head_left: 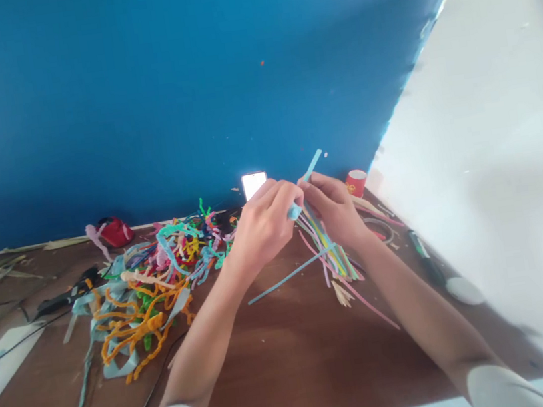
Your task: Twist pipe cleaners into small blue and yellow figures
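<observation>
My left hand [266, 221] is closed, with a small light blue piece [294, 212] poking out at its fingers. Close beside it, my right hand [335, 204] pinches a flat light blue strip [313, 164] whose end sticks up above the fingertips. Whether the piece and the strip are one length, I cannot tell. Below both hands lies a bundle of long thin stems [337, 261] in yellow, green, pink and lilac, probably pipe cleaners. A single blue stem [283, 283] slants out to the left of the bundle. The fingers hide part of what they grip.
A tangled heap of coloured pipe cleaners [153, 318] spreads left of my arms. A lit phone [253, 183] stands against the blue wall. Beyond my right hand is a red cup [356, 183]. A dark marker-like object [425, 256] and a white disc [464, 291] lie at right.
</observation>
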A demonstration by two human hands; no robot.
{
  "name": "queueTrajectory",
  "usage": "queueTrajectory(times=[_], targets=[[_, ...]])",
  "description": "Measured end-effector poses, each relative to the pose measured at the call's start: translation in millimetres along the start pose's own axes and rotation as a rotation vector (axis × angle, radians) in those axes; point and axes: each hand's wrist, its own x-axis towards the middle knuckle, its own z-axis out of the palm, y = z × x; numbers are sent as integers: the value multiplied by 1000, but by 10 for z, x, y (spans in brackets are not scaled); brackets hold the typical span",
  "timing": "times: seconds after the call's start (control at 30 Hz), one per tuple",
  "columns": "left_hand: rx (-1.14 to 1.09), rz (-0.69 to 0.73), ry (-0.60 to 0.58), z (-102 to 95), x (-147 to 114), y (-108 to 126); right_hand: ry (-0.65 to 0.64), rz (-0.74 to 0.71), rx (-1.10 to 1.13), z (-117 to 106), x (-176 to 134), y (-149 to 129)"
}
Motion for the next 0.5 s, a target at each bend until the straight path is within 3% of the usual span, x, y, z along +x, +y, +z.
queueTrajectory(times=[0.1, 0.17, 0.23, 0.33, 0.4, 0.5], targets=[[-29, 11, 58, -2, -5, 9, -42, 206, 320, 80, -25, -21], [-106, -92, 116, -14, 5, 46, -33, 176, 300, 77, -34, -57], [-223, -245, 160, -31, 26, 87, 66, 22, 123, 31, -35, -85], [-423, -438, 178, -49, 58, 100, 219, -331, -242, -72, -24, -82], [-534, -498, 167, -48, 68, 69, 160, -539, -454, -136, -9, -50], [-587, -523, 133, -36, 61, 14, 24, -694, -639, -212, 19, 13]])
